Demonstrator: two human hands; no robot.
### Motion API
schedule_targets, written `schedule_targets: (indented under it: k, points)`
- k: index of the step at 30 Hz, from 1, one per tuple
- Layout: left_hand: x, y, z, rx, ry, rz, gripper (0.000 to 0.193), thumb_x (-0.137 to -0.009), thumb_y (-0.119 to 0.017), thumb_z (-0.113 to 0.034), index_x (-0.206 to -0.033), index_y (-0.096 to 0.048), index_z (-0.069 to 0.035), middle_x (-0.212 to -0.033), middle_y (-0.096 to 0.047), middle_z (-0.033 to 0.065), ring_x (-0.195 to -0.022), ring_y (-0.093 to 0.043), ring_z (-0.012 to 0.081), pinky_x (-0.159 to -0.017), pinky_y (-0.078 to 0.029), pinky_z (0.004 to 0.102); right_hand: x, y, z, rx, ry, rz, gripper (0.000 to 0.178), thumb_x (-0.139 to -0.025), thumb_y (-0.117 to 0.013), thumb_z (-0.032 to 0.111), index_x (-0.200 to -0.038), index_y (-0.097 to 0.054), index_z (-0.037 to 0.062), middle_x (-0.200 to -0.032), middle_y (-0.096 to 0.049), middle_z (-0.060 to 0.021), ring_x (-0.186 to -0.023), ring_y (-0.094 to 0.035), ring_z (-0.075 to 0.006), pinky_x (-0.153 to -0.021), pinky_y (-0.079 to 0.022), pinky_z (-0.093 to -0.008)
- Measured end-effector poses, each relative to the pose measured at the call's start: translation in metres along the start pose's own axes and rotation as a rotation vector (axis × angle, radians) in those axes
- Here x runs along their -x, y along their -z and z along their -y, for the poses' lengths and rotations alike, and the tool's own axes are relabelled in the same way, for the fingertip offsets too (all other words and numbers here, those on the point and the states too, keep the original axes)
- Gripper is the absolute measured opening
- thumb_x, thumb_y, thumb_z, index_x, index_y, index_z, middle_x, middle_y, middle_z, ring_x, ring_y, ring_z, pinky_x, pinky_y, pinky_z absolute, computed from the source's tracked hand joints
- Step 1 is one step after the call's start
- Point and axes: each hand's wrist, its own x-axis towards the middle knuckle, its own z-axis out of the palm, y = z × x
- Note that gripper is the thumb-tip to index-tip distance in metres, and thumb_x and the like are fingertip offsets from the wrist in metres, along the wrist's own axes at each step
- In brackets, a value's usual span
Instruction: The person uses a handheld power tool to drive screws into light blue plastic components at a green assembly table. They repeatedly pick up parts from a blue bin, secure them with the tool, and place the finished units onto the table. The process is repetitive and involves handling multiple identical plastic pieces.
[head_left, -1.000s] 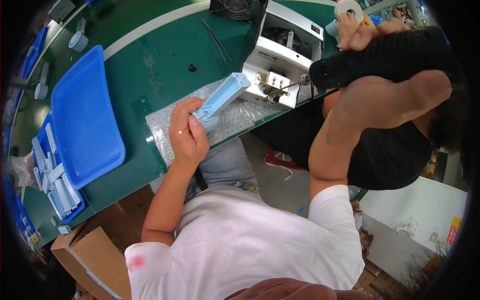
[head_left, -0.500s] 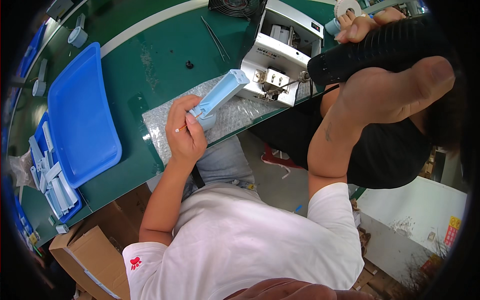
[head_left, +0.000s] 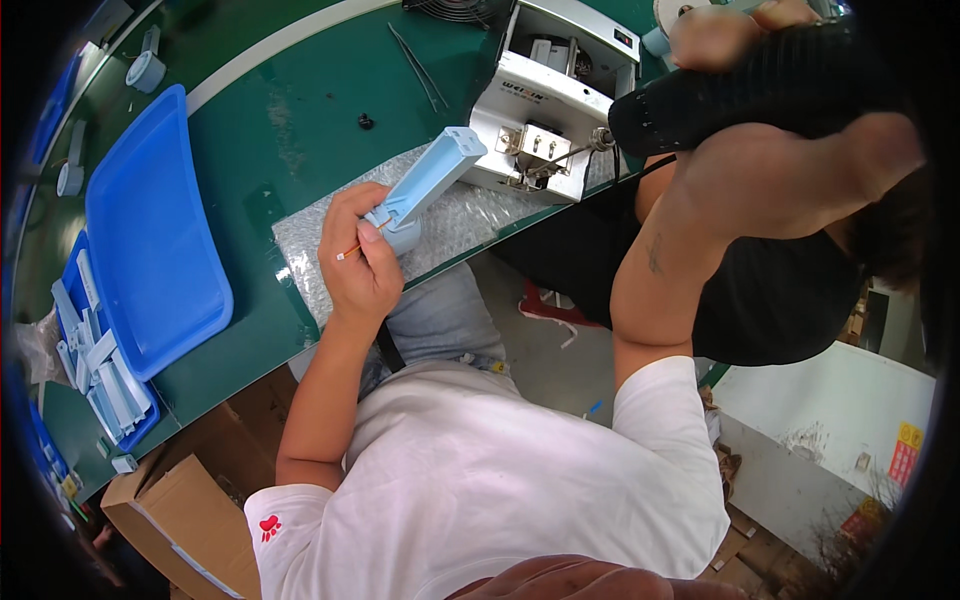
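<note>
Gripping pale-blue part, left fingers curled

A white T-shirt has a red paw print on one sleeve.

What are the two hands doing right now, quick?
Left hand: closed around a light blue plastic part.
Right hand: closed around a black handheld tool.

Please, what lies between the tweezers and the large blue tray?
In the head view, a small black part and a dark speck on the green tabletop.
</note>
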Motion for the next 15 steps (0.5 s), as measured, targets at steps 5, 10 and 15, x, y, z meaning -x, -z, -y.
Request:
schedule_targets:
  k: [5, 10, 15]
  points:
    - [0.0, 0.0, 0.001, -0.004, 0.0, 0.004, 0.03, -0.098, -0.036, -0.009, -0.109, -0.058, 0.008, -0.109, -0.064, 0.0209, -0.1, -0.062, 0.0275, -0.093, -0.047, 0.0349, -0.017, 0.029, 0.005, -0.153, -0.139, 0.072, 0.084, -0.085, -0.039, 0.074, -0.099, -0.055, -0.0072, -0.087, -0.058, -0.0205, -0.068, -0.056, -0.0283, -0.065, -0.049, -0.0408]
    - [0.0, 0.0, 0.0, -0.001, -0.01, 0.001, 0.03, -0.098, -0.037, -0.009, -0.11, -0.058, 0.008, -0.109, -0.064, 0.0213, -0.1, -0.062, 0.0277, -0.093, -0.047, 0.035, -0.043, 0.057, 0.016, -0.264, -0.327, 0.164, 0.086, -0.082, -0.039, 0.075, -0.1, -0.054, -0.0076, -0.092, -0.058, -0.0212, -0.073, -0.057, -0.0293, -0.068, -0.05, -0.0424]
    - [-0.002, 0.0, -0.002, -0.017, -0.022, -0.054, 0.025, -0.096, -0.043, -0.01, -0.106, -0.061, 0.004, -0.104, -0.066, 0.0207, -0.092, -0.065, 0.0347, -0.083, -0.051, 0.0392, -0.066, 0.077, 0.039, -0.288, -0.2, 0.122, 0.08, -0.082, -0.039, 0.069, -0.101, -0.055, -0.0077, -0.093, -0.059, -0.0207, -0.075, -0.057, -0.0293, -0.071, -0.05, -0.0424]
